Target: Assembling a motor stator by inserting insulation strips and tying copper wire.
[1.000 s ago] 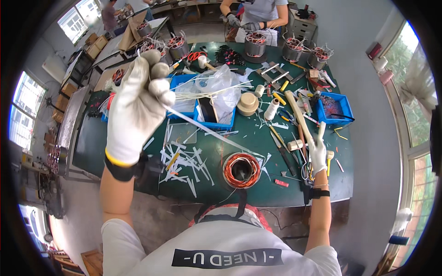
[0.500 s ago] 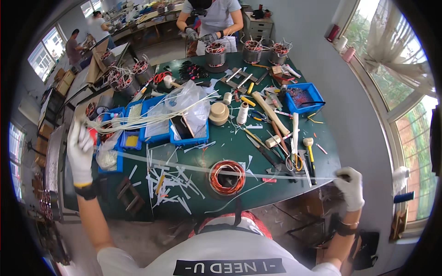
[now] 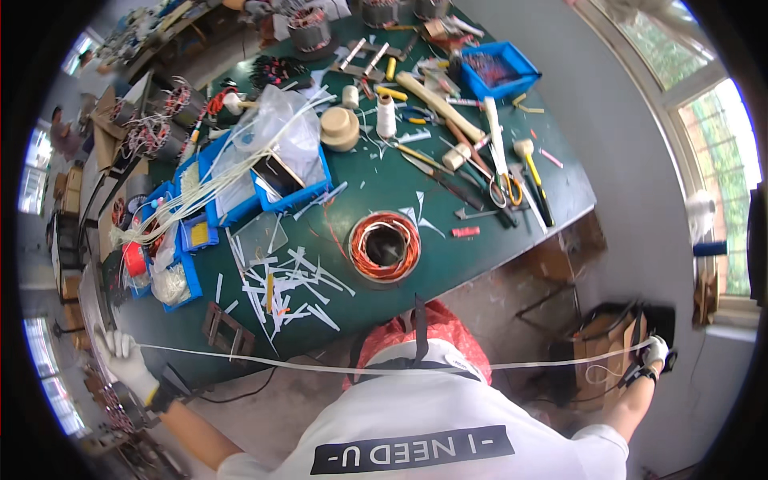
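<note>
A long white flat strip (image 3: 320, 367) spans the front of my body, sagging slightly in the middle. My left hand (image 3: 128, 362), in a white glove, is closed on one end, off the table's left front corner. Far to the right, my gloved right hand (image 3: 655, 352) grips the other end beyond the table edge, and a thin loop of the strip hangs beside it. Between my arms, close to the table's front edge, sits a round metal stator (image 3: 385, 246) ringed with orange-red copper wire. White strip offcuts (image 3: 280, 292) lie scattered to its left.
Blue bins (image 3: 264, 200) with plastic bags and long pale tubes (image 3: 188, 200) fill the table's left side. Scissors (image 3: 506, 189), a mallet (image 3: 528, 156), a thread spool (image 3: 386, 117) and another blue bin (image 3: 498, 70) are at right. Wound stators (image 3: 310, 32) stand at the back.
Both hands have come down and nearer to me, carrying the strip from above the stator to in front of my body. My view has tilted, so the table appears shifted and turned.
</note>
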`<state>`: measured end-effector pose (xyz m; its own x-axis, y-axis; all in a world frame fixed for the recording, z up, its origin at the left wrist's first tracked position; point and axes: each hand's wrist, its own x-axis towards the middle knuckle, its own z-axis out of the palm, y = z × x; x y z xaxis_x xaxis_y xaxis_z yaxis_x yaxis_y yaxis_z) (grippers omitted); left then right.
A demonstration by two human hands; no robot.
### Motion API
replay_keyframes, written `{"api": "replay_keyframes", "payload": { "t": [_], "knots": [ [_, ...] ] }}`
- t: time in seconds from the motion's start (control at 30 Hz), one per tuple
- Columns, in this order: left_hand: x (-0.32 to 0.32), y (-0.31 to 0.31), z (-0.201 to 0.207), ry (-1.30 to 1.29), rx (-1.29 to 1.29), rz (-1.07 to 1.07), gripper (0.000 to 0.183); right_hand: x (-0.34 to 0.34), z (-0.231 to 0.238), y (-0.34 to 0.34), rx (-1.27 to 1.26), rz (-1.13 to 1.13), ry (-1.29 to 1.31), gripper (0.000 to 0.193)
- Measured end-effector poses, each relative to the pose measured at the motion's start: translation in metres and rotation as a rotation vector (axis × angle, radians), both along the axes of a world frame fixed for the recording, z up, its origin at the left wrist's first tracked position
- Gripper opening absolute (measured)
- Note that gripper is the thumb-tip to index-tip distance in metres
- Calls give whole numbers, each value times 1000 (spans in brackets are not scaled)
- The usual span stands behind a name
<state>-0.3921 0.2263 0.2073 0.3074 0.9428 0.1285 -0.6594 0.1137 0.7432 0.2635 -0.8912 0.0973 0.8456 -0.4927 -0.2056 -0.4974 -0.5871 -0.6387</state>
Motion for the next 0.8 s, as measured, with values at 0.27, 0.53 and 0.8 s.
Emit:
{"api": "replay_keyframes", "payload": {
  "t": [0.27,0.53,0.8],
  "knots": [
    [214,-201,-13,-116,-110,-573,37,-30,-61,420,-426,984,150,27],
    [185,-217,-34,-351,107,-843,35,-47,-200,615,-727,1729,-145,22],
    [182,-302,-203,256,22,-740,24,-60,-246,640,-1016,1643,-482,5]
  ]
}}
